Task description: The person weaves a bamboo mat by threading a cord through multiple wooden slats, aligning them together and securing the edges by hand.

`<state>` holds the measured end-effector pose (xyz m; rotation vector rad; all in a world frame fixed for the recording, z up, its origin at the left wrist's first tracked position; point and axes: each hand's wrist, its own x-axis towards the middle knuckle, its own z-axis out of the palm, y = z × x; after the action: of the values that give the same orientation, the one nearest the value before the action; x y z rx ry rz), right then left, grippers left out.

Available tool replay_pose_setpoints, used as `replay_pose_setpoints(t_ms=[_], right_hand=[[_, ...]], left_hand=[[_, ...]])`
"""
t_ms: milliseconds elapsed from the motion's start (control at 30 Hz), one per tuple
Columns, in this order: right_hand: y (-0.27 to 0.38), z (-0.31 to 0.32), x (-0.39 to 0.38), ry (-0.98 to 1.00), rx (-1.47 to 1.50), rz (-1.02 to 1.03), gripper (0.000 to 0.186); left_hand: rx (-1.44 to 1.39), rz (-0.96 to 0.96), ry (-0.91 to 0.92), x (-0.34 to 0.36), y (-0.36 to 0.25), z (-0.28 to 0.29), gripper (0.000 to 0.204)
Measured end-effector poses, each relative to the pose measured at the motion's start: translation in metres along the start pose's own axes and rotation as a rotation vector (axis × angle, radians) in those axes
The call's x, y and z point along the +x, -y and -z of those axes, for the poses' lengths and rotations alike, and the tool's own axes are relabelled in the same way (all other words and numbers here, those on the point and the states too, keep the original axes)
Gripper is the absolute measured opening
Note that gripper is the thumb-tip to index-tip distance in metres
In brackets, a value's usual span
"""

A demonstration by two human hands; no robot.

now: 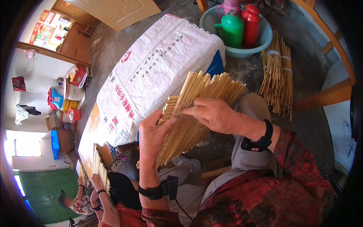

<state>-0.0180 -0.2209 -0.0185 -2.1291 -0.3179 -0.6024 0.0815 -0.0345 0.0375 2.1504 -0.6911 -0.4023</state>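
Note:
A row of straw-coloured reed sticks (188,128), bound side by side, is held up over my lap, its cut ends fanned toward the upper right. My left hand (153,132) grips the left edge of this stick mat, thumb in front and the other fingers mostly hidden behind. Across the sticks near that thumb runs a thin, pale string (177,109). With its fingers pinched together at the string, my right hand (213,113) lies over the front of the mat; the fingertips are partly hidden.
A white woven sack (151,64) covers the table at my left, with blue-handled scissors (114,151) by its edge. Ahead stands a basin (242,52) of thermos flasks; tied stick bundles (278,72) lie nearby. A co-worker's hand (97,181) holds another stick mat (100,166) at lower left.

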Motion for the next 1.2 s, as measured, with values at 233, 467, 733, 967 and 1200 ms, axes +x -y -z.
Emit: replay_pose_setpoints(t_ms=[233,467,733,967,1200], right_hand=[[-0.0021,-0.0012,0.0027,-0.006,0.013,0.021,0.028],[-0.0017,0.0006,0.0055,-0.006,-0.004,0.024,0.028],[-0.0031,0.0014,0.0045,0.007,0.041,-0.020,0.025],[-0.0017,0.0027,0.0063,0.015,0.078,-0.021,0.025],[-0.0013,0.0076,0.0076,0.076,0.095,-0.052,0.026]], left_hand=[[-0.011,0.003,-0.007,-0.0014,0.0029,0.0027,0.020],[0.022,0.034,-0.004,-0.0001,0.0011,0.0024,0.020],[0.021,0.017,-0.005,0.0022,0.0006,-0.0003,0.021],[0.068,-0.004,-0.010,0.0017,0.0013,0.0005,0.021],[0.006,-0.009,-0.026,0.0014,0.0028,-0.0020,0.021]])
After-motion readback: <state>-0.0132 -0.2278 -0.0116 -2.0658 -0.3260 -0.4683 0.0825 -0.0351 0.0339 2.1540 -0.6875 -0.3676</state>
